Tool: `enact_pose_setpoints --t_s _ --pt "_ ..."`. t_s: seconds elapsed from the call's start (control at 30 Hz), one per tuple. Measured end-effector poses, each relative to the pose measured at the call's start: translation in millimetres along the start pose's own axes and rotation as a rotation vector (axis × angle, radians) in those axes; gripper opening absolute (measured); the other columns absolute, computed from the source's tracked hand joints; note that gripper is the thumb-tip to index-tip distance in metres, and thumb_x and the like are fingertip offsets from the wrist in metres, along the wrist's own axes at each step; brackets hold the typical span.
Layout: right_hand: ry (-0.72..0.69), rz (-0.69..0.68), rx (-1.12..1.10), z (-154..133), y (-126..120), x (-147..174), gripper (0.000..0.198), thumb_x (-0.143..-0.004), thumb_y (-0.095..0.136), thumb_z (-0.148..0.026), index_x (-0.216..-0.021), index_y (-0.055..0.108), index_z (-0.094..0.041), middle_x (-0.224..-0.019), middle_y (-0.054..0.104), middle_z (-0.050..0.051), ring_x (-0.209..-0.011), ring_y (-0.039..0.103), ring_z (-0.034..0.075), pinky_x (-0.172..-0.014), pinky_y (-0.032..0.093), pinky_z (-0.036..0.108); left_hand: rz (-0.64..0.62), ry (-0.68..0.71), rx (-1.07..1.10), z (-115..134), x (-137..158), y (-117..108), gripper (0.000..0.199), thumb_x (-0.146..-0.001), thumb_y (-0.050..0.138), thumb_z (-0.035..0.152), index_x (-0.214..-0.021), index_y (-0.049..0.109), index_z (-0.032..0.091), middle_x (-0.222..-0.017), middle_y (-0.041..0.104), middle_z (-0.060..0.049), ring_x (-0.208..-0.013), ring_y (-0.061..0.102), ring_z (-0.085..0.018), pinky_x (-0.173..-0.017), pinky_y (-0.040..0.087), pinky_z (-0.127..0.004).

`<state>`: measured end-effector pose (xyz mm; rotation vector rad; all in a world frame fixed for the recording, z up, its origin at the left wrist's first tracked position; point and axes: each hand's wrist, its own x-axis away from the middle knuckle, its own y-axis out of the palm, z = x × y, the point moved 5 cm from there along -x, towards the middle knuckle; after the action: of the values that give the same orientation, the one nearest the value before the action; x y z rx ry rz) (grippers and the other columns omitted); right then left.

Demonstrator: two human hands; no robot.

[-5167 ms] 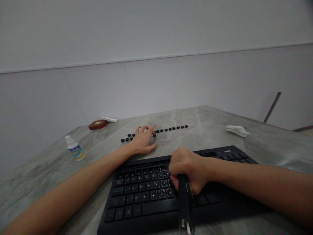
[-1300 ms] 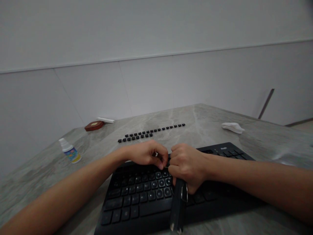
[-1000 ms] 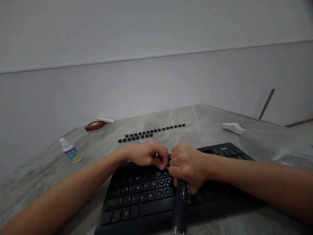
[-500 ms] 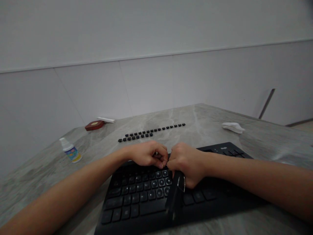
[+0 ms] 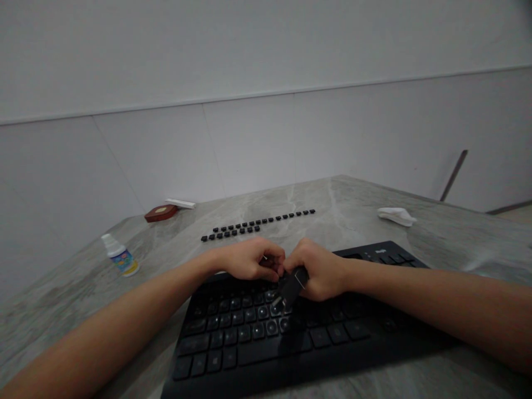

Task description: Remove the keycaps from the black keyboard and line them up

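A black keyboard (image 5: pixel 261 350) lies in front of me, with several keys of round, shiny centres in its left and middle part. My right hand (image 5: pixel 318 269) is closed round a dark, stick-like tool (image 5: pixel 292 287) with a thin metal edge; its free end points down over the keys, and its exact kind is unclear. Close by, my left hand (image 5: pixel 253 259) hangs over the keyboard's upper rows, thumb and forefinger pinched near the right fingertips. Whatever the pinch holds is hidden. Beyond the hands, small black keycaps (image 5: pixel 264 221) lie in two rows on the grey table.
On the left stands a small white spray bottle (image 5: pixel 120 256) with a colourful label. A brown-red case (image 5: pixel 160 213) and a white strip (image 5: pixel 180 204) lie by the wall. At the right is a folded white cloth (image 5: pixel 397 216). The marbled table (image 5: pixel 349 216) reaches the wall.
My right hand has turned the dark tool, so its free end has swung up and away from me over the keys. My left hand has hardly moved.
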<state>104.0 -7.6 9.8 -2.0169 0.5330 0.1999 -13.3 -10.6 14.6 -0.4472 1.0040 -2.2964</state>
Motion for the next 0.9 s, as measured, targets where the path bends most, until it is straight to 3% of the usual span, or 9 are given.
enact_pose_setpoints --t_s 0.13,0.27,0.5,0.67,0.9 --pt "0.144 -0.001 -0.088 7 -1 -2 0.020 -0.065 0.054 -0.012 -0.048 0.045 -0.015 -0.044 0.034 -0.008 -0.042 0.032 0.004 -0.040 0.022 0.018 0.008 -0.001 -0.030 1 1 -1 0.007 -0.070 0.054 0.012 -0.076 0.057 0.015 -0.065 0.050 0.003 -0.058 0.042 -0.009 -0.053 0.032 -0.022" --pt "0.179 -0.016 -0.124 7 -1 -3 0.020 -0.063 0.051 -0.008 -0.047 0.042 -0.016 -0.044 0.031 -0.008 -0.042 0.030 0.004 -0.041 0.021 0.018 0.005 -0.004 -0.050 3 1 -2 0.010 -0.066 0.052 0.011 -0.074 0.057 0.014 -0.064 0.049 0.003 -0.059 0.042 -0.010 -0.053 0.031 -0.023" --pt "0.014 -0.061 0.028 -1 -1 -2 0.016 -0.064 0.053 -0.012 -0.049 0.049 -0.015 -0.044 0.037 -0.007 -0.042 0.033 0.005 -0.043 0.025 0.019 -0.002 -0.016 -0.028 0 0 -2 0.005 -0.078 0.058 0.018 -0.079 0.061 0.014 -0.066 0.055 0.002 -0.059 0.047 -0.008 -0.056 0.037 -0.021" --pt "-0.081 -0.093 0.223 -5 2 1 0.014 -0.061 0.053 -0.016 -0.048 0.047 -0.017 -0.045 0.042 -0.004 -0.044 0.037 0.008 -0.045 0.029 0.021 0.013 0.021 -0.036 -2 0 -3 0.006 -0.079 0.060 0.015 -0.083 0.064 0.014 -0.068 0.057 0.002 -0.060 0.049 -0.008 -0.058 0.039 -0.020" --pt "-0.147 -0.144 0.413 -11 6 3 0.009 -0.061 0.056 -0.022 -0.054 0.058 -0.018 -0.048 0.054 0.001 -0.046 0.047 0.013 -0.047 0.033 0.025 0.032 0.018 -0.030 -1 0 -4 0.006 -0.080 0.061 0.014 -0.084 0.066 0.014 -0.071 0.060 0.002 -0.062 0.050 -0.008 -0.059 0.040 -0.019"
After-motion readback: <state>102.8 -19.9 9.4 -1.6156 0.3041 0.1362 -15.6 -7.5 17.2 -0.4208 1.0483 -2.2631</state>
